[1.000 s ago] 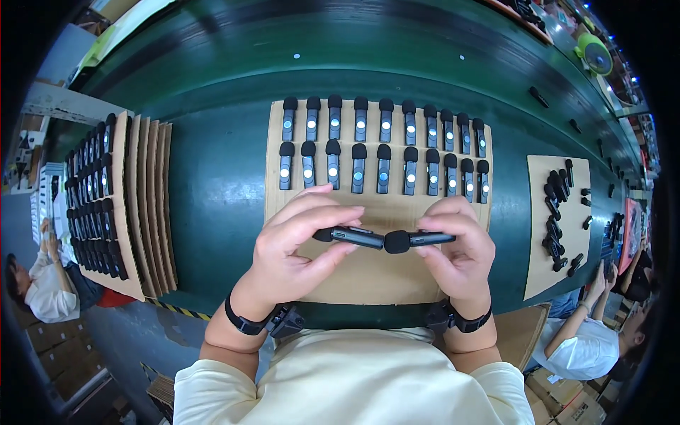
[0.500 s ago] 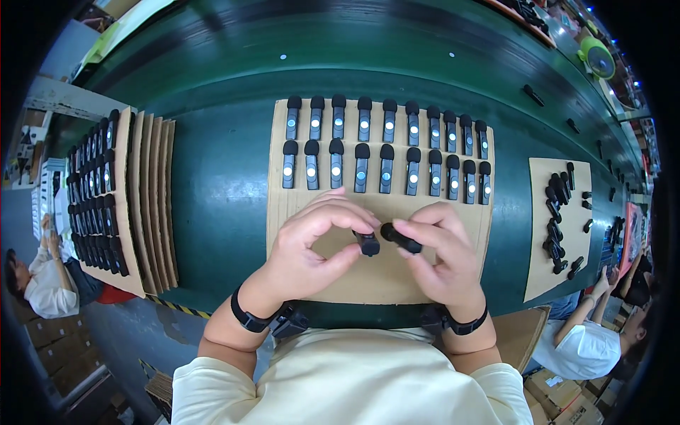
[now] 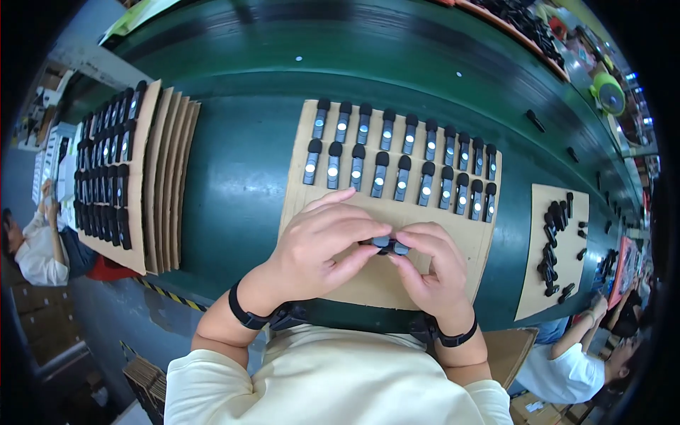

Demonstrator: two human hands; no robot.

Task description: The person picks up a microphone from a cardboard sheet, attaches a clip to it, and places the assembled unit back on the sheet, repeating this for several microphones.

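Note:
My left hand (image 3: 312,248) pinches a small black clip-on microphone (image 3: 381,242) between thumb and fingers. In my right hand (image 3: 440,273) is a second one, a dark clip-on microphone (image 3: 401,248), gripped by its end. The two are side by side and look to be touching; fingers cover much of both. Below them lies a cardboard sheet (image 3: 368,287). On its far half stand two rows of similar microphones (image 3: 381,173), each with a black foam cap and a pale round spot.
To the left, cardboard sheets (image 3: 170,191) stand stacked, loaded with microphones (image 3: 103,184). On the right, another cardboard piece (image 3: 535,283) carries a loose heap of black microphones (image 3: 551,248). The green table (image 3: 234,163) extends beyond. People sit at both sides, including a person in white (image 3: 574,372).
My hands have come together, bringing the two microphones from apart to side by side. The whole view has shifted and tilted slightly; the laid-out rows look the same.

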